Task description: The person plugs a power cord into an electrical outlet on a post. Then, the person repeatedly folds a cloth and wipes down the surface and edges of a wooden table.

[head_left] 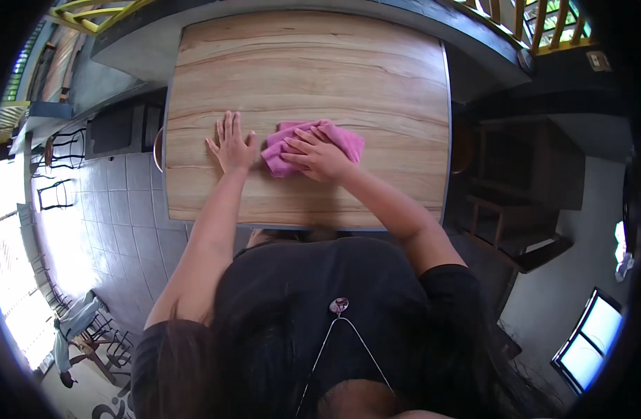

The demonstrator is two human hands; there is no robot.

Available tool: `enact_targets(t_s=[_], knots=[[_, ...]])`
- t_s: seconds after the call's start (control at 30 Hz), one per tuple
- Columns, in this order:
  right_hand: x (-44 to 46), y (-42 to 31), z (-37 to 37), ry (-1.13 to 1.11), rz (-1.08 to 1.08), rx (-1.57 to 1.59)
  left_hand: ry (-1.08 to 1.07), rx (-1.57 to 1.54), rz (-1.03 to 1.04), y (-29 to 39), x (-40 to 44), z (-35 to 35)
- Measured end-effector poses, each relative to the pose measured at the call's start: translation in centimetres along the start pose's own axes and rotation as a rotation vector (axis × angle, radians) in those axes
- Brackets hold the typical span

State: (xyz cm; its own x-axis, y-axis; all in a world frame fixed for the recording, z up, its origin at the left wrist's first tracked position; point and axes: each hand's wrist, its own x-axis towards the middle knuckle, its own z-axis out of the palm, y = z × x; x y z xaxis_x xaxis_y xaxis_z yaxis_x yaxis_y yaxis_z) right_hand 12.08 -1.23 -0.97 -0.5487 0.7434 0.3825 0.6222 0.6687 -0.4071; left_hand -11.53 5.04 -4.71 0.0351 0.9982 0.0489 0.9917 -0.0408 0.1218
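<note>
A folded pink cloth [345, 140] lies on the wooden tabletop [299, 70], a little right of its middle. Pressed flat on top of the cloth is my right hand [319, 157], its fingers spread and pointing to the upper left. My left hand [233, 144] rests palm down on the bare wood to the left of the cloth, fingers apart, holding nothing. A gap of wood separates my left hand from the cloth. The underside of the cloth is hidden.
The table's near edge runs just in front of my body. Dark wooden furniture [516, 223] stands to the right, and stools [55, 195] stand on the tiled floor [125, 202] at left. A ledge [474, 35] borders the far side. Another person [62, 353] is at the lower left.
</note>
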Motion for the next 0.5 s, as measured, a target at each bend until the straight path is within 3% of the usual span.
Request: enact_targets(t_s=[0.03, 0.1, 0.13, 0.17, 0.2, 0.27, 0.3, 0.37, 0.43, 0.5], knots=[[0.3, 0.4, -0.2, -0.040, -0.084, -0.009, -0.006, -0.003, 0.001, 0.0, 0.0, 0.0], [-0.2, 5.0, -0.8, -0.033, 0.064, -0.051, -0.022, -0.019, 0.008, 0.1, -0.3, -0.2], [0.0, 8.0, -1.2, 0.117, 0.220, -0.237, -0.021, -0.018, 0.002, 0.1, -0.5, -0.2], [1.6, 8.5, -4.0, -0.160, 0.708, -0.659, -0.028, -0.014, 0.006, 0.1, -0.5, -0.2], [-0.7, 13.8, -3.5, 0.296, 0.495, -0.623, -0.035, -0.010, 0.009, 0.1, -0.4, -0.2], [0.5, 15.5, -4.8, 0.413, 0.818, -0.968, -0.030, 0.001, 0.009, 0.3, -0.3, -0.4], [1.6, 15.5, -4.0, 0.414, 0.819, -0.962, -0.038, 0.013, 0.019, 0.3, -0.4, -0.5], [4.1, 14.8, -1.3, 0.295, 0.782, -0.525, -0.057, 0.019, 0.024, 0.2, -0.4, -0.8], [7.4, 9.2, 1.9, 0.093, 0.515, -0.265, -0.075, 0.014, 0.025, 0.3, -0.2, -0.8], [9.6, 2.5, 4.5, 0.140, 0.356, -0.278, -0.056, 0.030, 0.048, 0.2, -0.4, -0.6]])
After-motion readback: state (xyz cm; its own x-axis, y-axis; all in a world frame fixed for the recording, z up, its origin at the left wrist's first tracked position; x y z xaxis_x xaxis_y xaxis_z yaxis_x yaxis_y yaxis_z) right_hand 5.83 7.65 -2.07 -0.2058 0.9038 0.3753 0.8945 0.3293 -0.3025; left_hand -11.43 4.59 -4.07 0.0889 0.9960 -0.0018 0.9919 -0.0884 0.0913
